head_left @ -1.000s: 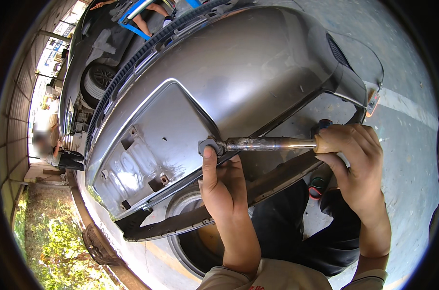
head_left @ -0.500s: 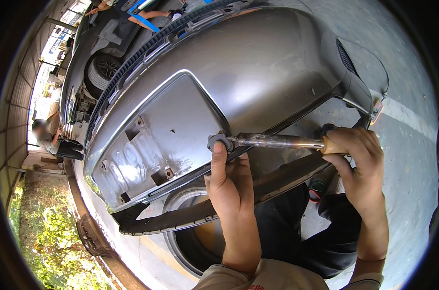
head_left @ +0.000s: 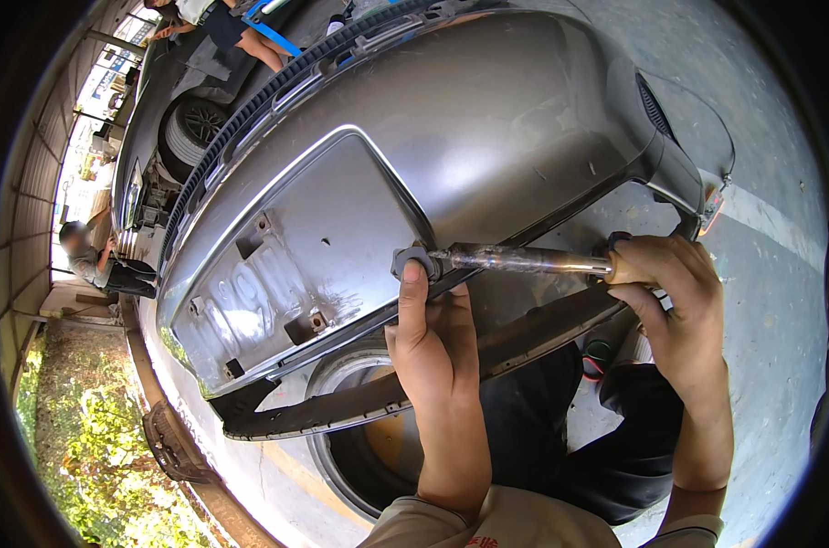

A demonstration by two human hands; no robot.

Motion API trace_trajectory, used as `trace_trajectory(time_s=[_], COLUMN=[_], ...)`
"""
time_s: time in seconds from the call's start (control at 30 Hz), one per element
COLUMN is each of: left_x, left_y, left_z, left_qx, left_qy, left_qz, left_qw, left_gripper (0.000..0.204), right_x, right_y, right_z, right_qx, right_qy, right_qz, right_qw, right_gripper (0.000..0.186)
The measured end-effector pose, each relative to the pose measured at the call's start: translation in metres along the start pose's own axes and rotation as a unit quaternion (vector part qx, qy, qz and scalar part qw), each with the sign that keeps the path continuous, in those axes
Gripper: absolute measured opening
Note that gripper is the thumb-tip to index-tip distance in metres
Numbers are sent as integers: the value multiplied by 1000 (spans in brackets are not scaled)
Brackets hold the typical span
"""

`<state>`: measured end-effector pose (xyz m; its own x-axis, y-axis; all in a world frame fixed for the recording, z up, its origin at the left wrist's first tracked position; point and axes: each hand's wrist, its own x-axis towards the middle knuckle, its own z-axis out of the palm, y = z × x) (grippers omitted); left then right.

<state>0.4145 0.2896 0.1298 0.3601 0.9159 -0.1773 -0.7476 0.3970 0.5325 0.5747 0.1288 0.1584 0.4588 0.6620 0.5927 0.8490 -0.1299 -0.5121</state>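
Note:
A grey car bumper (head_left: 487,128) lies in front of me, with a recessed plate panel (head_left: 295,256) on its left part. My right hand (head_left: 675,301) is shut on the handle of a long metal socket wrench (head_left: 524,261) that runs level across the bumper's lower edge. My left hand (head_left: 430,342) reaches up from below, with its thumb pressed on the wrench's socket head (head_left: 414,262) at the panel's lower right corner. A black trim strip (head_left: 341,411) hangs under the bumper.
A round dark basin (head_left: 359,447) sits on the concrete under the bumper. A grey car (head_left: 172,128) with a bare wheel stands at the upper left. One person crouches at the far left (head_left: 90,260), another stands at the top. Grass lies lower left.
The view has shifted, so the bumper and both hands sit slightly right and lower. My hands keep their hold on the wrench.

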Motion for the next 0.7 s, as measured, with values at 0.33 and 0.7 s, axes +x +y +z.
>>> trace_trajectory(time_s=[0.33, 0.7], left_x=[-1, -3], left_y=[9, 19], left_z=[0, -3], left_qx=[7, 19], left_qy=[17, 39], left_qz=[2, 0], left_qw=[1000, 999], left_gripper=[22, 28], right_x=[-3, -3], right_y=[-12, -24], right_z=[4, 4], right_qx=[17, 18], right_qy=[-7, -14], right_qz=[23, 36], right_qw=[1000, 999], right_gripper=[33, 33])
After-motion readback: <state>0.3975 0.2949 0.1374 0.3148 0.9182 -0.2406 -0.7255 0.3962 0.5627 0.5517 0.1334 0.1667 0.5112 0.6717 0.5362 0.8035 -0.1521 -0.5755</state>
